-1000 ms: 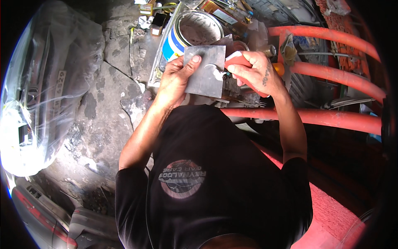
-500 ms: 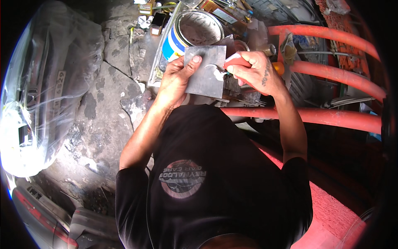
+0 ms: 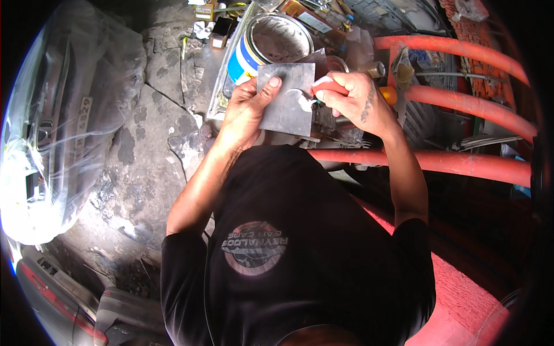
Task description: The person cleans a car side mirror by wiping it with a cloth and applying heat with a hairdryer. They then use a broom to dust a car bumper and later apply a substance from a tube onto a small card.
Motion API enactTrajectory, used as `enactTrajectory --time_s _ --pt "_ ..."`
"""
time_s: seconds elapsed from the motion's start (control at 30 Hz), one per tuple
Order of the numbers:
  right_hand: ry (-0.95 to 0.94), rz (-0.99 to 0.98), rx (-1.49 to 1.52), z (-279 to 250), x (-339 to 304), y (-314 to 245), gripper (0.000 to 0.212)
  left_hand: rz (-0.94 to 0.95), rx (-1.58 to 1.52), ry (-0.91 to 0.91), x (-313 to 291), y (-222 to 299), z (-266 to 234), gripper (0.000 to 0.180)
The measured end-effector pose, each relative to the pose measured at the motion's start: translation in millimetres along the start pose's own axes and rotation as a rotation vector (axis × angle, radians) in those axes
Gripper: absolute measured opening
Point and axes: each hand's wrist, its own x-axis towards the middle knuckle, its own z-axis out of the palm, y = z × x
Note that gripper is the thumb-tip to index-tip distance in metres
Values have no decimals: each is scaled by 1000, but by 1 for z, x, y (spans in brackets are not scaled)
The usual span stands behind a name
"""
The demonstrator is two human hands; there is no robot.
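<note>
My left hand (image 3: 249,109) is closed on the edge of a flat grey rectangular plate (image 3: 283,112), thumb on top and fingers underneath. A small dab of white paste (image 3: 305,104) lies near the plate's right side, beside a thin curved pale streak. My right hand (image 3: 360,101) is closed around a small red squeeze tube (image 3: 330,87), its tip held close to the dab. The palm and fingers hide part of the tube. Just beyond the plate stands an open can (image 3: 238,64) with a blue and white side, holding greyish-pink filler (image 3: 280,46).
Red metal tubes (image 3: 444,162) run along the right. An orange-yellow rounded thing (image 3: 390,95) shows behind my right wrist. Boxes (image 3: 306,17) and clutter crowd around the can. A car under clear plastic sheeting (image 3: 75,115) stands on the left, beside a cracked concrete floor (image 3: 150,132).
Both hands stay almost where they were, with the plate and the red tube still held. The fingers of my right hand have shifted very slightly.
</note>
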Motion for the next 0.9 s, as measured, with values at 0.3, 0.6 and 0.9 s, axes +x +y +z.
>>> enactTrajectory --time_s 0.3,0.6,0.9 --pt "120 -265 -293 0 -4 -12 13 -1 -41 -20 2 1 -3 26" --pt "156 -126 188 -32 -21 -41 14 -17 -140 -24 13 -1 -8 28" --pt "150 164 463 11 -12 82 21 126 6 126 -2 39 -74 42"
